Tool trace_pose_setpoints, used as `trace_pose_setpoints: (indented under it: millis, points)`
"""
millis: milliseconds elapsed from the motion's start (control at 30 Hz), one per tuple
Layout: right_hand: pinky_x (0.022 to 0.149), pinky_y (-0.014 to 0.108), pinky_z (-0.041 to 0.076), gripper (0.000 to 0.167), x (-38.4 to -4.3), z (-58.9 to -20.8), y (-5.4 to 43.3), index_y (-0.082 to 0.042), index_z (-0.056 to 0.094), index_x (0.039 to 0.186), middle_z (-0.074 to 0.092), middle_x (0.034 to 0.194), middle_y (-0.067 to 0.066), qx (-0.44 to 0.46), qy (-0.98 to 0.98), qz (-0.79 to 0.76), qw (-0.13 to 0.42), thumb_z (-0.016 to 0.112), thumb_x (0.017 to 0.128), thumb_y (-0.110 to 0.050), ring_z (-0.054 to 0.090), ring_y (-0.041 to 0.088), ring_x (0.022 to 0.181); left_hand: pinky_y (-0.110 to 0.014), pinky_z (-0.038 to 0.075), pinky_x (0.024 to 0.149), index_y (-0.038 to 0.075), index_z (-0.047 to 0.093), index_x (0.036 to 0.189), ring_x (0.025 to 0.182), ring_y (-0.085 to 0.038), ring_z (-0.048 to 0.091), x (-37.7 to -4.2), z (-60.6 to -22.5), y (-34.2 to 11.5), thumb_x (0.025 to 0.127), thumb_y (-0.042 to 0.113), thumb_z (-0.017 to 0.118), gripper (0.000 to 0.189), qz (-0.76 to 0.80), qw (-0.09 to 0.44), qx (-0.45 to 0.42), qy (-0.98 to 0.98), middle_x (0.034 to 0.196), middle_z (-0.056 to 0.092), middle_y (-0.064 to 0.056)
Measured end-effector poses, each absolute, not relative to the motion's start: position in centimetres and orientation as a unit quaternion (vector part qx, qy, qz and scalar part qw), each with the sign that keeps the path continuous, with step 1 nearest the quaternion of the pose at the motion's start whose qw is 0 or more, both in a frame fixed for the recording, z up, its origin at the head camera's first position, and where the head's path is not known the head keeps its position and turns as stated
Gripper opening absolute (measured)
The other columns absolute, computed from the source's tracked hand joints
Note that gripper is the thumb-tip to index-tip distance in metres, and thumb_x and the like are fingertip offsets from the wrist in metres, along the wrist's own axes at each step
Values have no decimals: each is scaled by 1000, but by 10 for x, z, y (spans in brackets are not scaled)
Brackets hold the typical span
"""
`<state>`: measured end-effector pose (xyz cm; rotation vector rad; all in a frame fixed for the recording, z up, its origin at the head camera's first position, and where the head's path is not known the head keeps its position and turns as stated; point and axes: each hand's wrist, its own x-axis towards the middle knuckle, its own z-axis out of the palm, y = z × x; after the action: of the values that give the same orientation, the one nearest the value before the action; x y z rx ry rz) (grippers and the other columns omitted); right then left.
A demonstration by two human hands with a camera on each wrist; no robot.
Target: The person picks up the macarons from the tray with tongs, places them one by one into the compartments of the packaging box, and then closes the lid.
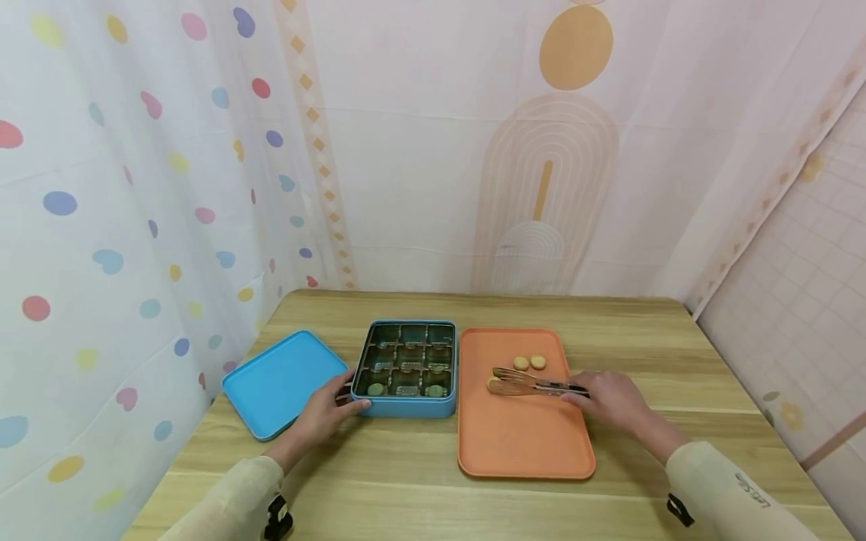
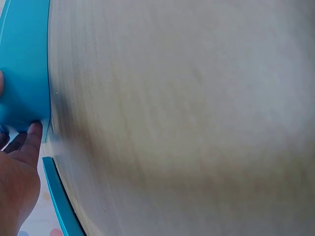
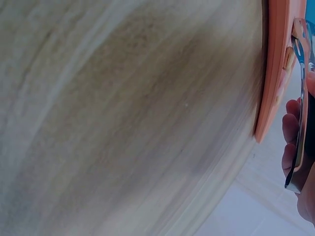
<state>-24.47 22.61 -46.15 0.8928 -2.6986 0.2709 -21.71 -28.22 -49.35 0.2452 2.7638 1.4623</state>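
Observation:
My right hand (image 1: 609, 398) grips metal tongs (image 1: 534, 385) over an orange tray (image 1: 521, 443). Between or against the tong tips is a small round cookie (image 1: 492, 383); whether it is pinched I cannot tell. Two more round cookies (image 1: 530, 362) lie behind the tongs on the tray. To the left stands a blue square box (image 1: 406, 407) with a divided plastic insert. One round piece (image 1: 376, 389) sits in its front left compartment, another (image 1: 435, 391) in the front right. My left hand (image 1: 325, 409) holds the box's front left corner, thumb on the front wall, fingers at the side.
A blue lid (image 1: 284, 383) lies left of the box, partly behind my left hand. All of this is on a wooden table (image 1: 379, 481). Patterned curtains (image 1: 419, 150) hang behind the table and along its sides.

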Motion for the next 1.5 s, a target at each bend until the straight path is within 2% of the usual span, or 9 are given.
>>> trace_pose_setpoints:
  millis: [133,367,567,767,1033,1233,1500]
  points:
    - [48,26,37,19,-244,-462,226,-20,66,80,51,65,-15,309,-934,94,150,74,89,-35,40,2,54,-39,55,89,2,34,154,118,-35,58,-217,-493,-282,93,25,72,76,467,3,78,881,138,51,-23]
    - [49,26,38,18,-242,-461,225,-20,67,81,54,67,-14,308,-934,96,155,74,89,-34,42,2,55,-38,55,88,2,34,154,117,-34,58,-216,-493,-282,93,24,73,75,468,4,77,880,137,51,-23]
    - [48,25,35,18,-242,-462,226,-20,67,81,48,63,-15,301,-935,105,153,76,88,-34,39,3,54,-41,54,90,3,35,153,118,-34,58,-217,-493,-282,93,26,72,75,463,2,76,883,138,51,-23]
    - [47,24,33,16,-242,-460,227,-21,69,83,45,61,-16,283,-941,120,141,74,89,-35,36,2,51,-41,54,90,3,34,154,118,-35,57,-217,-492,-282,93,28,72,76,462,2,74,884,139,50,-23]
    - [46,25,35,16,-246,-455,224,-18,73,88,46,59,-15,285,-938,122,152,74,89,-34,37,3,49,-42,54,90,2,35,153,119,-36,57,-217,-493,-282,93,27,72,75,461,1,74,884,138,50,-23]
    - [48,25,35,19,-250,-444,215,-23,66,79,43,59,-16,282,-939,138,140,74,89,-36,38,3,51,-42,54,89,3,37,152,117,-35,58,-217,-494,-283,93,27,72,74,459,-1,80,885,137,52,-23]
    - [48,25,33,18,-257,-431,196,-21,69,87,46,63,-16,288,-938,137,139,71,91,-38,39,4,53,-41,54,90,3,35,153,117,-33,58,-218,-494,-283,92,27,73,75,459,1,79,885,136,53,-22]
